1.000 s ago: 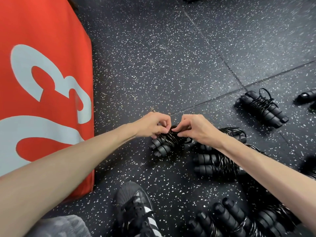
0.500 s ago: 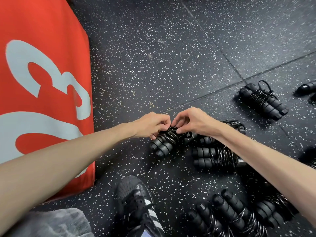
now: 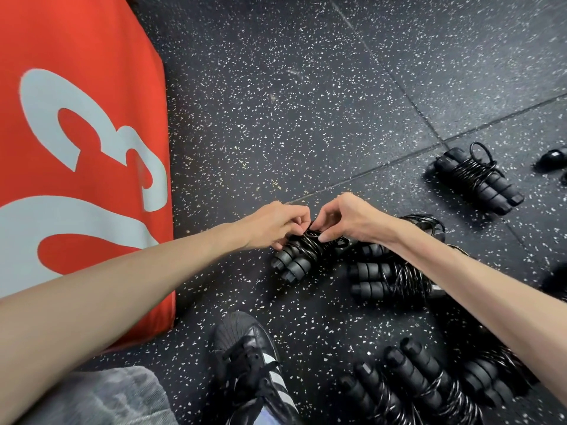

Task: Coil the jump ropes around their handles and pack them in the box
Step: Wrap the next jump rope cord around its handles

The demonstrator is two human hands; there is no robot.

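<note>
A person's left hand [image 3: 273, 223] and right hand [image 3: 346, 217] meet over a coiled jump rope [image 3: 302, 256] lying mid-floor [image 3: 276, 118]. Both grips pinch its black cord, fingers curled. Just beside it to the right lies another coiled rope [image 3: 389, 279]; a third rope [image 3: 480, 177] sits well apart toward the floor's right edge. A red box [image 3: 76, 148] stands left.

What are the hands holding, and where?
Both the left hand and right hand pinch the cord wound around one jump rope, at the coil's top.
</note>
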